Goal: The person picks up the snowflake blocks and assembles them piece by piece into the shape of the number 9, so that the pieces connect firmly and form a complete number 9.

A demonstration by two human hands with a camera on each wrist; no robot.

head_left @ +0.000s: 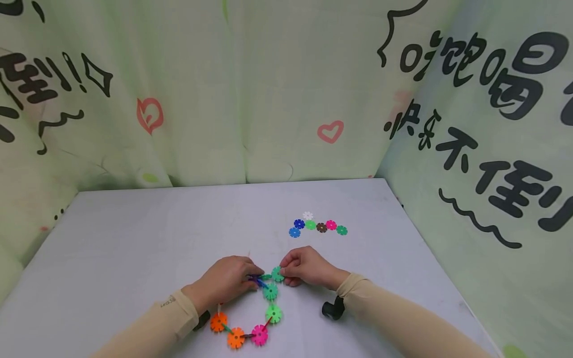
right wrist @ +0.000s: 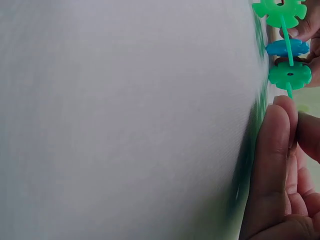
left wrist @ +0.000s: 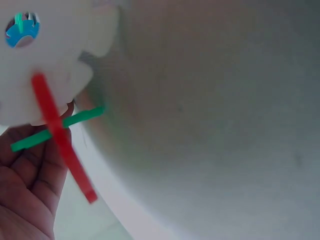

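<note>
Left hand [head_left: 228,279] pinching the snowflake-disc chain [head_left: 268,303] at lower centre, right hand [head_left: 306,267] pinching its green end disc [head_left: 277,274], loose disc row [head_left: 319,226] above on grey table [head_left: 134,238]

- Chain of snowflake discs [head_left: 264,303]: its upper left stretch lies hidden under the left hand [head_left: 228,281]; the colours of the pieces there cannot be told beyond a glimpse of blue and purple.
- Left wrist view: a white disc [left wrist: 45,55] fills the top left corner, blurred and cut by the picture's edges; the left hand is cut off at the lower left corner.
- Right wrist view: the right hand [right wrist: 282,170] is cut by the right and bottom edges; the top green disc [right wrist: 279,11] is cut by the top edge.
- Black object [head_left: 333,309] under the right wrist: partly covered by the sleeve, kind unclear.
- Loose discs [head_left: 319,226] farther back: too small to show slots.
</note>
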